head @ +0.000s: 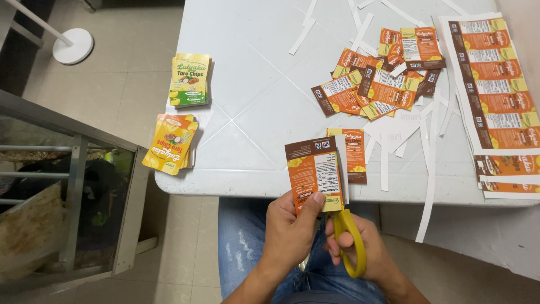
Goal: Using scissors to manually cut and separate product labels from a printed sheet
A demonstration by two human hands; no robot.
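Note:
My left hand (pixel 289 228) pinches an orange and brown printed label (pixel 312 169) by its lower edge, holding it upright over the table's near edge. My right hand (pixel 365 250) grips yellow-handled scissors (pixel 349 236), whose blades run up the label's right side, where a thin white strip (pixel 343 174) hangs off. Another cut label (pixel 355 155) lies flat on the white table (pixel 253 112) just behind.
A loose pile of cut labels (pixel 382 79) and white paper strips (pixel 430 186) cover the table's right half. Uncut label sheets (pixel 498 95) lie at the far right. Two neat stacks sit at the left edge: green (pixel 190 79) and yellow-orange (pixel 171 143). A metal rack (pixel 73 186) stands left.

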